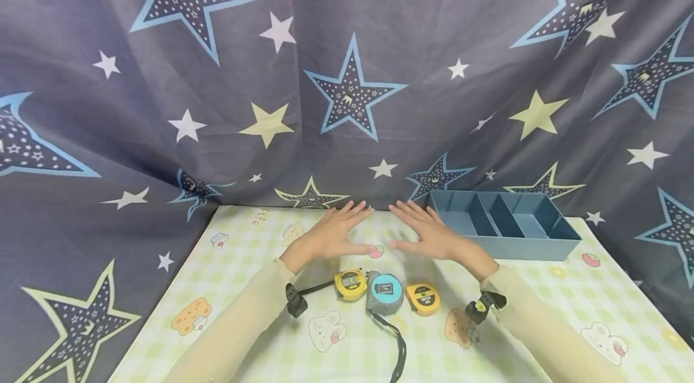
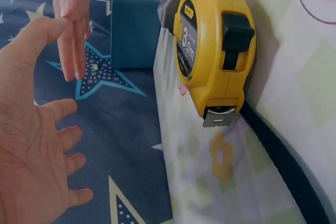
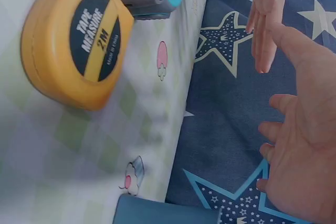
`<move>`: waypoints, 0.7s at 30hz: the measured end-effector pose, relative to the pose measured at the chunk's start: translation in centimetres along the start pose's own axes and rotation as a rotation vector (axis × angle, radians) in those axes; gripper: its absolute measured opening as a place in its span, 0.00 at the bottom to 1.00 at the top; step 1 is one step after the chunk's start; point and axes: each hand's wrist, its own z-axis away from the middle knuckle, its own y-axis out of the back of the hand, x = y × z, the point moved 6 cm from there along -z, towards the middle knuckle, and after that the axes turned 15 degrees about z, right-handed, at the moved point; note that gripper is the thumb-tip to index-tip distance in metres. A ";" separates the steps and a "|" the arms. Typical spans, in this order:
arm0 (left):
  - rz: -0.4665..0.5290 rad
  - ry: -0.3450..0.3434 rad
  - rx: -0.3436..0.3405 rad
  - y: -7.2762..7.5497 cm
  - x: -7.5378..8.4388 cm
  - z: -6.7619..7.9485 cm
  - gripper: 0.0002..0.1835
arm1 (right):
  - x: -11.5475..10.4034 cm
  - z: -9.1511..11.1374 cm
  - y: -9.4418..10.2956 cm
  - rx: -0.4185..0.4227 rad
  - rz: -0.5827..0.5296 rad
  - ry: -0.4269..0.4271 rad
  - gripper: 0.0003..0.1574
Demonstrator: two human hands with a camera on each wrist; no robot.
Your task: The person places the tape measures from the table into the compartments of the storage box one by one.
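Note:
My left hand [image 1: 332,235] and right hand [image 1: 425,233] are held over the far half of the table, palms facing each other, fingers extended and thumbs apart. Neither holds anything. Three tape measures lie in a row on the near side of the hands. On the left is a yellow one [image 1: 350,284] marked 3.0m, with a black strap. A larger grey one with a turquoise face [image 1: 386,292] sits in the middle, its dark cord trailing toward the near edge. At the right lies an orange-yellow 2M tape measure [image 3: 79,40].
A blue-grey divided box [image 1: 520,247] stands at the back right, close beside the right hand. The table has a green checked cloth [image 1: 238,286] with cartoon prints. A dark star-patterned curtain [image 1: 347,160] hangs right behind the table.

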 end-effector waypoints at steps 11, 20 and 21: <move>0.063 -0.077 -0.051 0.1 1.5 0.5 0.50 | 2.0 0.0 3.7 0.051 0.065 -0.034 0.52; 0.110 -0.057 -0.130 -0.6 0.7 1.3 0.51 | 6.6 1.5 8.9 0.104 0.127 -0.116 0.48; 0.125 -0.046 -0.141 -0.7 0.6 1.5 0.51 | 7.2 1.8 9.5 0.102 0.123 -0.131 0.47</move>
